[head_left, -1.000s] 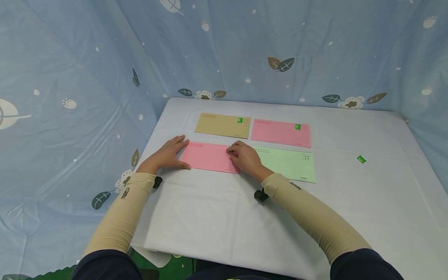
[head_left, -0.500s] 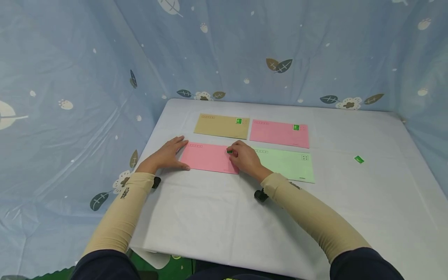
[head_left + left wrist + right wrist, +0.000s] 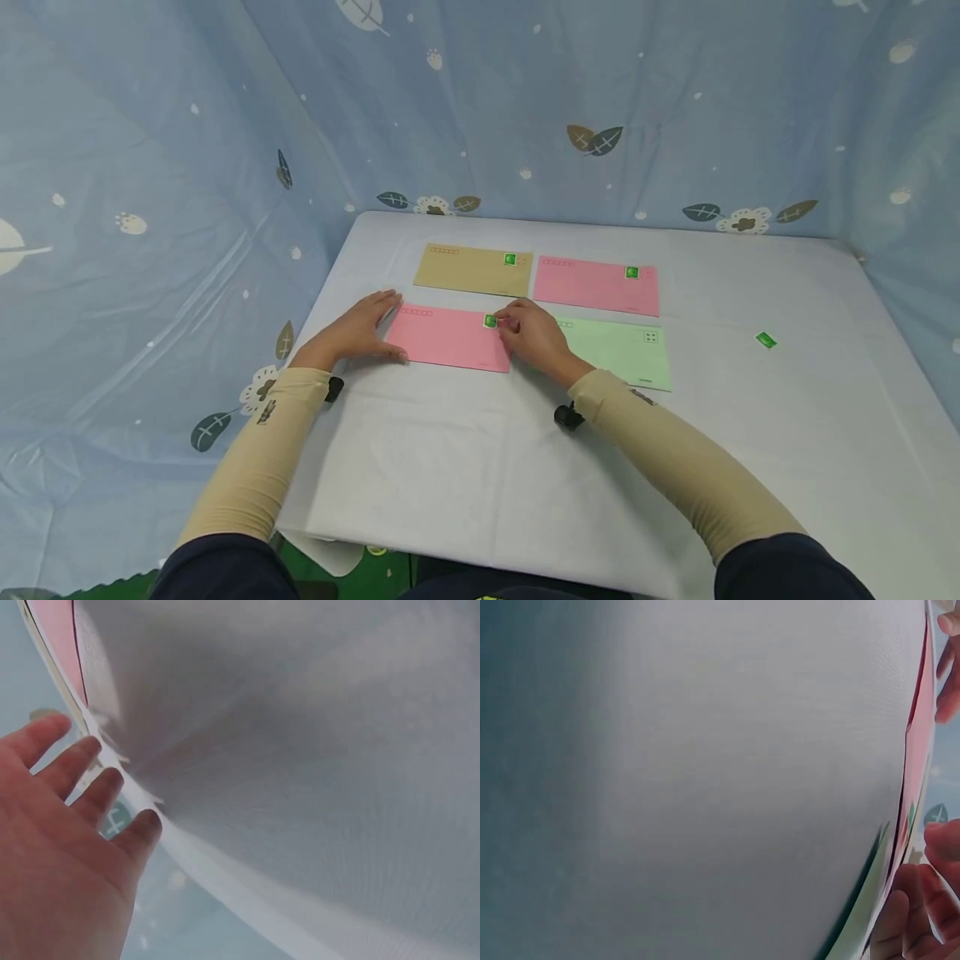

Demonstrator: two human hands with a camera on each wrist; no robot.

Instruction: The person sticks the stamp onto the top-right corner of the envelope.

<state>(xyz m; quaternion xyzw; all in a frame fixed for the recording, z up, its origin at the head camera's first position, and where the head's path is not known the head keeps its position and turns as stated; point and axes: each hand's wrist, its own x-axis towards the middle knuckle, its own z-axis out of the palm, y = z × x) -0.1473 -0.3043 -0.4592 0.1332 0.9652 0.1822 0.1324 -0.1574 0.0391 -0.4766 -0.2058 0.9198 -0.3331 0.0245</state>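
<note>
A green stamp (image 3: 490,321) lies flat at the upper right corner of the near pink envelope (image 3: 448,337). My right hand (image 3: 536,337) is just to the stamp's right, over the seam between this envelope and the light green envelope (image 3: 618,354). Its fingers are loosely bent, and in the right wrist view thumb and fingers (image 3: 917,900) stand apart with nothing seen between them. With fingers spread, my left hand (image 3: 360,329) rests at the pink envelope's left edge, thumb at the lower corner. In the left wrist view the left hand (image 3: 67,825) holds nothing.
Behind lie a tan envelope (image 3: 472,271) and another pink envelope (image 3: 596,287), each bearing a green stamp. A loose green stamp (image 3: 766,340) lies at the right on the white tablecloth (image 3: 465,467). A blue patterned curtain (image 3: 480,100) surrounds the table's back and left.
The green stamp, earlier at my right fingertips, now lies uncovered on the near pink envelope. My right hand has let go and shifted slightly right. The left hand stays put.
</note>
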